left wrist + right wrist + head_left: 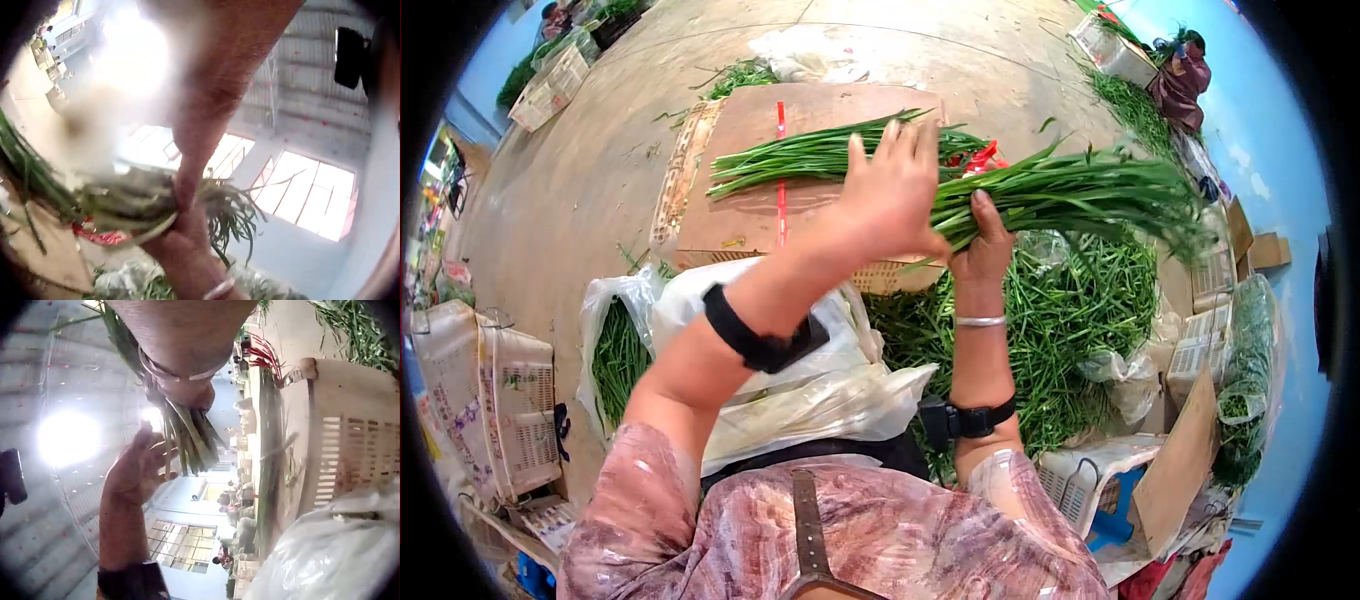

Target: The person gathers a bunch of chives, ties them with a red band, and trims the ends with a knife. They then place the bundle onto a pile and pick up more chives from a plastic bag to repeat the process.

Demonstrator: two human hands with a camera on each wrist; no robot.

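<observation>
Green stalks (1090, 195), in one big bunch, are right of the middle in the head view. The right hand (982, 250) grips them near the cut ends, with its thumb pressed on top. The left hand (890, 185) holds nothing; its fingers are mostly straight and near those ends. I can't tell if it touches them.

To do this well, I think the right hand should hold snugly but not squash the stalks. The left palm could pat the ends softly till they line up. Too loose, and some stalks might slip out; too hard, and they might bend.

The bunch is long, thin and bright green. Its leafy tips spread out and droop toward the right of the frame. In the right wrist view, the cut ends (199, 456) look paler and a bit uneven. Another bunch (785, 160) lies on the brown board (710, 225), upper middle, across a red strip (781, 225).
</observation>
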